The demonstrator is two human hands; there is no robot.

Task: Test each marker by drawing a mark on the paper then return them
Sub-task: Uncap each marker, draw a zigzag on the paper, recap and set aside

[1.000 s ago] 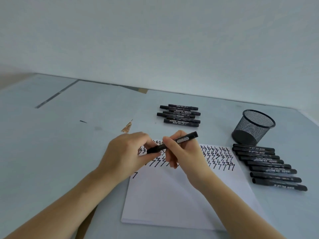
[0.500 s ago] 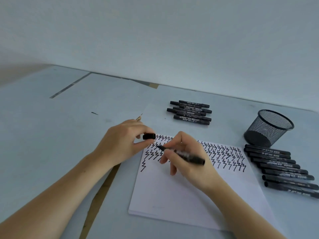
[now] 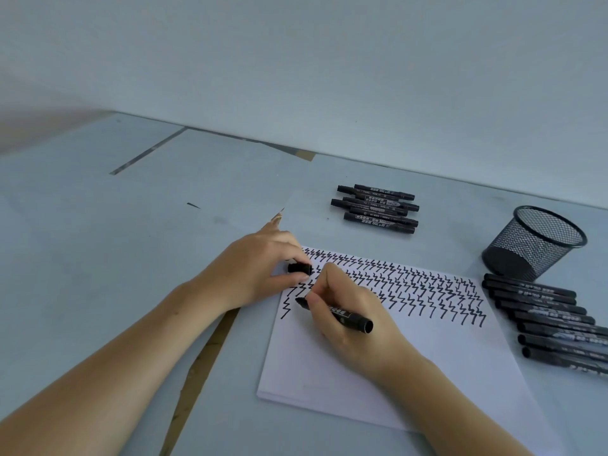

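Change: since half a second ago the marker [image 3: 342, 313] tip has dropped from the upper rows to the paper's [image 3: 378, 363] left edge, just right of a lone zigzag [image 3: 286, 307].
Marker: uncapped, pinched in the right hand [image 3: 348, 311], tip at the sheet; contact unclear.
Cap: pinched in the left hand [image 3: 260, 274], cap [image 3: 300, 268] at the sheet's top-left corner.
Doing it well: likely one short zigzag beside the last, light pressure, left hand steadying the sheet.
Nearby: one marker group [image 3: 376, 209] beyond the paper, a marker row [image 3: 546, 319] right, a mesh cup [image 3: 534, 243].
Writing: white barrel print, too small to read.
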